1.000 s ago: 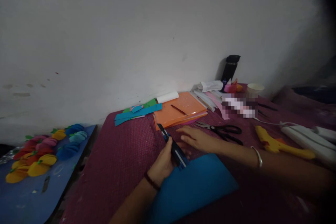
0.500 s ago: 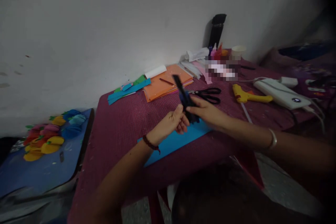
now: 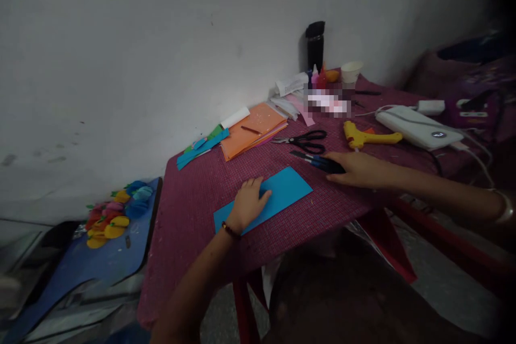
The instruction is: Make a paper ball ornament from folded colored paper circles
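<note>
My left hand (image 3: 247,204) rests flat on a blue sheet of paper (image 3: 286,191), fingers spread and thumb apart, on the near part of the table. To the right of the sheet, my right hand (image 3: 355,169) is closed around one end of a long, slim dark blue-and-black tool (image 3: 318,161). Its narrow grey end points left; its exact kind is not clear. Just behind it lie black-handled scissors (image 3: 310,141), with their blades to the left.
Orange sheets (image 3: 253,131) and blue strips (image 3: 205,148) lie near the wall. A yellow glue gun (image 3: 371,137) and a white power bank (image 3: 419,128) with cables are at right. A black bottle (image 3: 315,48) stands behind. Coloured paper shapes (image 3: 116,220) lie on a blue board at left.
My hands have parted. The left went down onto the blue sheet; the right carried the dark tool rightward and lowered it towards the table. The view has shifted somewhat.
</note>
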`<action>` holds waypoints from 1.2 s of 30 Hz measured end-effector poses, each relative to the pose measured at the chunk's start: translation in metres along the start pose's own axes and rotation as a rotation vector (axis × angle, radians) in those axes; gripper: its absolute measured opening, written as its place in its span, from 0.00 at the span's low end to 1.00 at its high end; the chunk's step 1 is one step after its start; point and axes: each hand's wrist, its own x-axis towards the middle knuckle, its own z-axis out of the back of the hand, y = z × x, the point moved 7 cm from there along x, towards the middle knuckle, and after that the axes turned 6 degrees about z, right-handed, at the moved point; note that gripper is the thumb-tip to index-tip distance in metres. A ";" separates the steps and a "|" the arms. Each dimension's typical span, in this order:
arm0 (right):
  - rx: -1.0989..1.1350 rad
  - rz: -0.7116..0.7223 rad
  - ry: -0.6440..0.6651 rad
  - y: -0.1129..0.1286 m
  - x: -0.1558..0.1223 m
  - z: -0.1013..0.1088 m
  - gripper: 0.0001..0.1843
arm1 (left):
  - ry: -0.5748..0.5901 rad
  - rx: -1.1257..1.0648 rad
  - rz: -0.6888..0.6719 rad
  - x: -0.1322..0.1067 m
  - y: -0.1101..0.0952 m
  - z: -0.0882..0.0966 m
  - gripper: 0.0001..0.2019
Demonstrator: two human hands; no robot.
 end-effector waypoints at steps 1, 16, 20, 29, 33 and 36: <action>-0.067 0.038 0.016 -0.003 -0.002 -0.002 0.25 | -0.007 0.030 -0.002 0.000 0.001 -0.001 0.26; -0.399 0.341 -0.071 -0.013 -0.029 0.011 0.13 | -0.229 0.297 -0.089 -0.011 0.021 -0.017 0.24; -0.387 0.355 -0.088 -0.014 -0.026 0.009 0.15 | -0.251 0.296 -0.099 -0.010 0.020 -0.017 0.21; -0.292 0.380 -0.056 -0.011 -0.027 0.004 0.15 | -0.261 0.257 -0.078 -0.011 0.018 -0.017 0.19; -0.233 0.421 -0.033 -0.003 -0.028 0.003 0.15 | -0.262 0.255 -0.067 -0.010 0.018 -0.017 0.19; -0.223 0.424 -0.029 -0.002 -0.028 0.006 0.14 | -0.270 0.252 -0.077 -0.011 0.018 -0.017 0.18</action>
